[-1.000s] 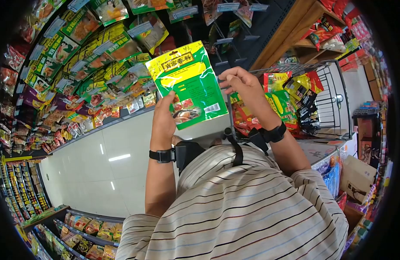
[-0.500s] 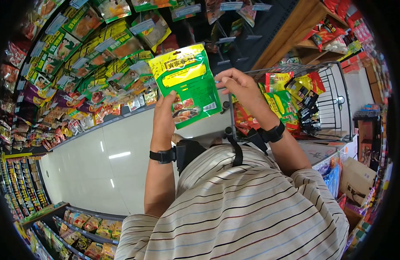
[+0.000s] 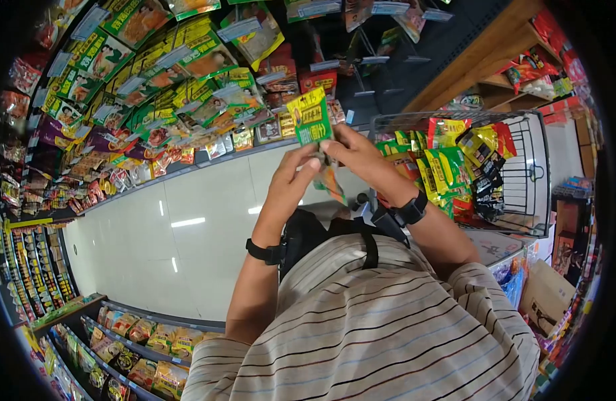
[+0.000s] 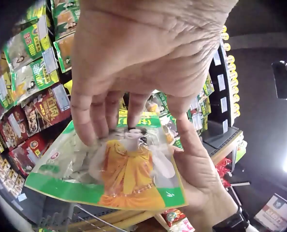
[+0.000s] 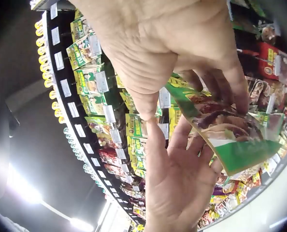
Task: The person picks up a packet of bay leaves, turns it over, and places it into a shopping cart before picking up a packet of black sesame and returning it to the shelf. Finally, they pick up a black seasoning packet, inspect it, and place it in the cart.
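Both hands have hold of a yellow-and-green spice packet point(image 3: 311, 119) in front of the body. In the head view it is turned partly edge-on, its top above the fingers and its lower corner hanging below them. My left hand point(image 3: 288, 180) is at the packet's near side, thumb up; in the left wrist view its fingers lie against the face with the printed figure in orange. My right hand point(image 3: 363, 157) grips the other side, its thumb close to the left thumb. The right wrist view shows a food picture on the packet point(image 5: 230, 125).
A wire shopping cart point(image 3: 532, 167) at the right holds several packets point(image 3: 445, 167). Hanging seasoning packets point(image 3: 201, 50) fill the rack ahead and left. A lower shelf of packets point(image 3: 147, 337) stands at the lower left, beyond the pale tiled floor point(image 3: 147, 254).
The packet, held flat by the left hand with its printed back up, has been turned partly edge-on. The right hand has come in to grip it, and the left hand has moved right.
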A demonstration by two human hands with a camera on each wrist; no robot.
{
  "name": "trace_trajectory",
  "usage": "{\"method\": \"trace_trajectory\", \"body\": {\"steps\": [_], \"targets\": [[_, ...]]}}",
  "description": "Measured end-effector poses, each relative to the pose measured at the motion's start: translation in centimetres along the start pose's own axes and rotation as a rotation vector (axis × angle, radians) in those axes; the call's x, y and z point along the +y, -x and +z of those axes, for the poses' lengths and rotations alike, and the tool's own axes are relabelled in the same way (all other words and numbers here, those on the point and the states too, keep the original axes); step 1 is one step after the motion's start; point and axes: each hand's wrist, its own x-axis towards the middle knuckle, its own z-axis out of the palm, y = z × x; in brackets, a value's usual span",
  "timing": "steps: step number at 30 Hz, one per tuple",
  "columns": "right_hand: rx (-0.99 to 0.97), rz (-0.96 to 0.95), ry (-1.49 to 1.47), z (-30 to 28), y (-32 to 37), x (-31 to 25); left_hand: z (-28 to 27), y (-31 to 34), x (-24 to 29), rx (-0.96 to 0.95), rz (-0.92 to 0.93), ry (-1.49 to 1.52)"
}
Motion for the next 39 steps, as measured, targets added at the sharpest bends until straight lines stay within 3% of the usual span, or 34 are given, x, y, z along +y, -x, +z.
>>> {"method": "trace_trajectory", "body": {"steps": [4, 11, 15, 18, 26, 32, 39], "targets": [[0.087, 0.046, -0.021, 0.9, -2.3, 4.3, -1.9, -0.3, -2.3, 0.013, -0.078, 0.086], [0.075, 0.25, -0.273, 4.5, -6.1, 6.7, -9.2, -2.9, -8.3, 0.489, -0.261, 0.155], [0.036, 0.37, -0.347, 6.0, -9.0, 8.0, -13.4, -5.5, -9.8, 0.338, -0.513, 0.212], [0.05, 0.377, -0.451, 6.9, -11.4, 9.8, -15.9, -7.6, -12.4, 0.267, -0.532, 0.235], [0.135, 0.278, -0.227, 9.1, -21.7, 17.5, -22.1, -15.7, -15.1, 0.309, -0.464, 0.067], [0.131, 0.394, -0.275, 10.3, -27.7, 16.3, -25.8, -20.1, -16.0, 0.339, -0.332, 0.076], [0.173, 0.209, -0.287, 11.0, -30.1, 16.9, -27.6, -21.7, -15.9, 0.337, -0.248, 0.091]]}}
